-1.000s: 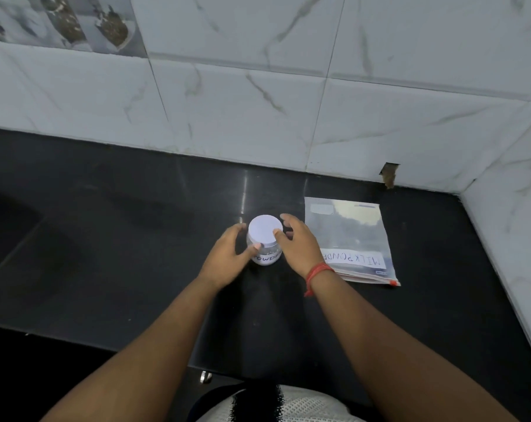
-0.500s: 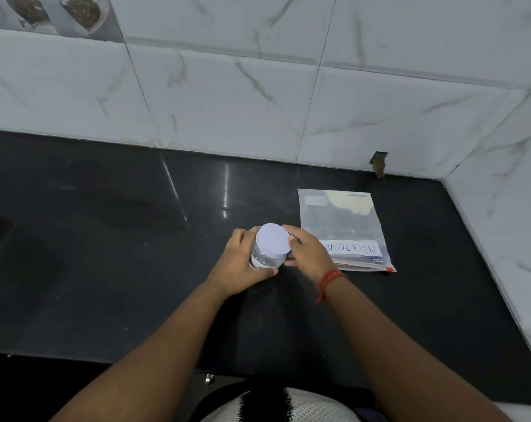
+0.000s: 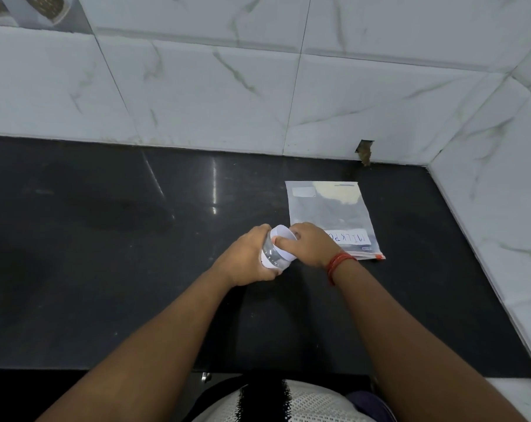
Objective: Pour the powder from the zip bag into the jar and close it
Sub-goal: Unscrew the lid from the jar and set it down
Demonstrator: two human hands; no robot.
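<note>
A small clear jar [image 3: 271, 256] with a white label is lifted off the black counter and tilted toward the right. My left hand [image 3: 249, 258] wraps around its body. My right hand [image 3: 311, 243] grips its white lid [image 3: 284, 234] from the right, fingers across the top. A clear zip bag [image 3: 334, 214] labelled "MILK PO..." lies flat on the counter just right of my hands, with pale powder gathered at its far end; my right hand covers its near left corner.
The black counter [image 3: 136, 254] meets a white marble-tiled wall [image 3: 197, 95] at the back and another on the right [image 3: 501, 193]. A small chipped hole [image 3: 364, 150] sits at the wall's base behind the bag. The counter's front edge runs near my body.
The jar stood upright on the counter a second ago; both hands have closed on it, lifted it and tilted it rightward. My right hand now covers the lid.
</note>
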